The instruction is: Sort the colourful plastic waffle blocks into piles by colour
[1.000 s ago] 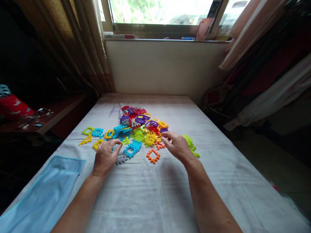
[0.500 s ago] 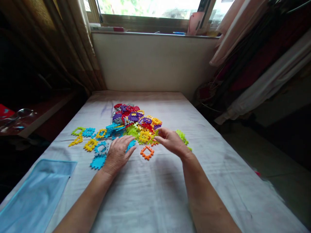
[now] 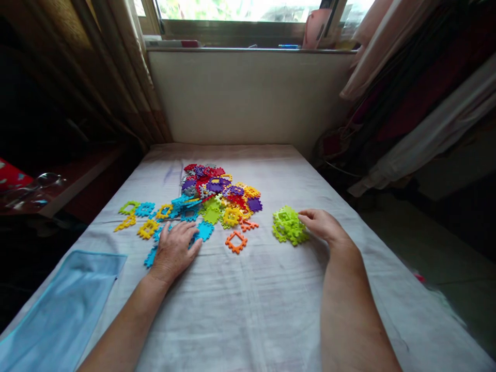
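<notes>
My left hand [image 3: 176, 246] lies palm down with fingers apart over light-blue interlocking plastic pieces, partly hiding them. Just right of its fingertips rests a solid light-blue square piece [image 3: 205, 231]. My right hand [image 3: 323, 225] is at the right edge of a small heap of lime-green pieces [image 3: 289, 225]; its thumb and fingers pinch together at a lime-green piece there, though the fingertips are partly hidden. Between the hands lies an orange square frame piece [image 3: 236, 242]. Beyond them spreads a mixed pile of red, purple, yellow, grey and green pieces [image 3: 217, 185].
A white sheet [image 3: 248, 310] covers the table or bed. At the left front lies a light-blue cloth bag [image 3: 65, 305]. Loose yellow, blue and green pieces [image 3: 148, 229] sit left of the pile. Hanging clothes [image 3: 422, 113] border the right side, with a window wall ahead.
My right hand has moved right, from the mixed pile to the lime-green heap, carrying a lime-green piece. My left hand has slid slightly left over the blue pieces.
</notes>
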Tool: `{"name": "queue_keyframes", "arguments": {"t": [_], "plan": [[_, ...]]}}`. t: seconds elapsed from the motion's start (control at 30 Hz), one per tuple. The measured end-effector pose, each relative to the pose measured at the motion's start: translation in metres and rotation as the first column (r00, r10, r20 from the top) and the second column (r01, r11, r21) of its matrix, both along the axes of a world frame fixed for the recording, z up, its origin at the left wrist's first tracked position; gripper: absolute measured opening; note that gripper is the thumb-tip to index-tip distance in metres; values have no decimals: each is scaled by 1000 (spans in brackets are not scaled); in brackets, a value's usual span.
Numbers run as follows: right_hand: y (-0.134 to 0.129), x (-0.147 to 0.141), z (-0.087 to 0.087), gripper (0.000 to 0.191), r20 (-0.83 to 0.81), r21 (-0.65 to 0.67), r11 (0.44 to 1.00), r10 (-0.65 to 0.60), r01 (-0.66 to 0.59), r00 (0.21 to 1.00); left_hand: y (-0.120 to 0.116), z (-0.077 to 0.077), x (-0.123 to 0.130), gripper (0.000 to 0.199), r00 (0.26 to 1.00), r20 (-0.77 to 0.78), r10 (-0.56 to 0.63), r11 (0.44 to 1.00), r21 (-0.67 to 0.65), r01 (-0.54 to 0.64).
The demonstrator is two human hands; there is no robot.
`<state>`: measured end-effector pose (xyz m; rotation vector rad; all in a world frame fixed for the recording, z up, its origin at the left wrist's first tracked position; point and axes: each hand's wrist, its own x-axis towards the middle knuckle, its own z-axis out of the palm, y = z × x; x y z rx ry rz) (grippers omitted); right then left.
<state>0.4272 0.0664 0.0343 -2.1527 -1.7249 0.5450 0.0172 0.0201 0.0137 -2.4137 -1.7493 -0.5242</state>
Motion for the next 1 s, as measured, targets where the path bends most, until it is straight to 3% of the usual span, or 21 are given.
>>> {"name": "queue_keyframes", "arguments": {"t": [0.2, 0.4, 0.6, 0.83, 1.0], "plan": [[-1, -11, 15, 43, 156, -87, 992, -76, 90, 985, 0, 8, -8, 28, 998, -10, 61, 997, -39, -62], [-2, -28, 29, 41, 145, -33, 998, -40, 45, 989, 30, 23, 26, 31, 991, -13, 135, 991, -24, -135], [-1, -36, 29, 38, 102, -25, 1000, -2, 5, 995, 54, 16, 47, 28, 966, -98, 238, 971, -12, -240], [-2, -59, 38, 34, 13, 43, 998, 49, -49, 999, 41, 16, 44, 12, 968, 82, 238, 970, 38, -241], [-7, -98, 41, 29, -223, 128, 954, 295, -272, 929, 29, 24, 63, 9, 943, 319, 96, 995, -55, -82]]}}
